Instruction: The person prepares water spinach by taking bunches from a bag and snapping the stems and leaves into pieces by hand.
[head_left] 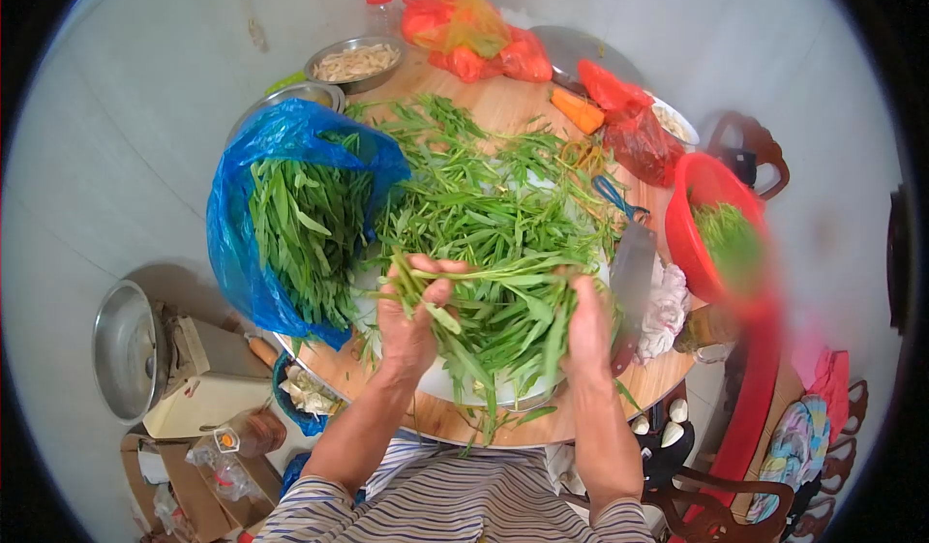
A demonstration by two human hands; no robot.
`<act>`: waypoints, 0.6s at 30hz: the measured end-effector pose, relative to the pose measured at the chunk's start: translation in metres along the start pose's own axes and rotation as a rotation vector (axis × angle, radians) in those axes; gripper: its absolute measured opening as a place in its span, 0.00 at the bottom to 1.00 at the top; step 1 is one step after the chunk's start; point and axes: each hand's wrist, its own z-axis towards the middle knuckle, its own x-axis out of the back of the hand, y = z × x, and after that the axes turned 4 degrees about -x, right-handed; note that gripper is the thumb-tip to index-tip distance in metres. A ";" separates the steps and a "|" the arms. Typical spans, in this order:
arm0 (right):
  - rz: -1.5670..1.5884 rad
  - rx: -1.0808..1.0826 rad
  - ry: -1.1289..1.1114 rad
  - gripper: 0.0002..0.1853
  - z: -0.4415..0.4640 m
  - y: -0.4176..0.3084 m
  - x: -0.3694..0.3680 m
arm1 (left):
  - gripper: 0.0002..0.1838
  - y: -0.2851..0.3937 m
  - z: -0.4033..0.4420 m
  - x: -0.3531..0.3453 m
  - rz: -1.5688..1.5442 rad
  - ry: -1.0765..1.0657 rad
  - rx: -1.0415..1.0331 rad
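Observation:
Between my two hands stretches a bunch of long-leaved greens (513, 277), held just over the near side of a large loose pile of the same leaves (484, 216). My left hand (411, 316) is closed round the stem ends, which stick up past the fingers. On the leafy end, my right hand (585, 325) is curled in, its fingers partly hidden by leaves. Beneath the pile a white board (447, 385) shows in part. A blue plastic bag (232, 243), left of the pile, holds more bundled greens (300, 224). To the right lies a cleaver (634, 277).
A red basin (682, 219) with greens stands right, beside a crumpled cloth (664, 311). Scissors (614, 196), a carrot (578, 109) and red bags (474, 40) lie farther back. A metal bowl (356, 65) of pale strips sits back left. A bin (300, 388) stands below the table edge.

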 end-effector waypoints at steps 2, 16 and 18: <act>-0.091 0.187 -0.135 0.14 0.006 -0.011 0.010 | 0.13 0.007 0.003 0.009 0.010 0.000 0.013; -0.725 0.760 -0.449 0.07 -0.041 -0.063 0.006 | 0.13 0.006 0.003 0.024 0.017 -0.081 -0.021; -0.760 0.831 -0.428 0.08 -0.039 -0.058 -0.002 | 0.13 0.006 0.002 0.022 0.020 -0.079 -0.020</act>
